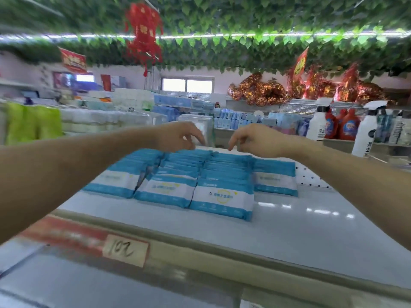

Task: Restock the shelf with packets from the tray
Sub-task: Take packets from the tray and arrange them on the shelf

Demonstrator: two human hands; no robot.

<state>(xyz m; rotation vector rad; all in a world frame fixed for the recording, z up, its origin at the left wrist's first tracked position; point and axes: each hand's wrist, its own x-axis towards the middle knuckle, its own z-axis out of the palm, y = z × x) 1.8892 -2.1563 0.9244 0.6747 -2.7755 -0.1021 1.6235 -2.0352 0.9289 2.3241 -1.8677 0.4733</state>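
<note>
Both hands hang over the far end of the packets [220, 192]. The left hand [180, 135] and the right hand [255, 138] are apart, with fingers loosely curled downward and gripping nothing I can see. I cannot tell whether the fingertips touch the rearmost packs.

The packets stand on edge in four close rows on the white shelf [289, 218], and the left rows lean a little. They look like soft film packs, so I judge them light, pliable and rather slick. A pinch across the flat faces near the top edge should hold better than a squeeze at the middle. Pulling one could tip its neighbours.

Just behind the packets stands a clear box [198, 127]. Well to their right are white spray bottles [364, 132]. In front of them, on the shelf lip, is a price tag [125, 250]. No tray is in view.
</note>
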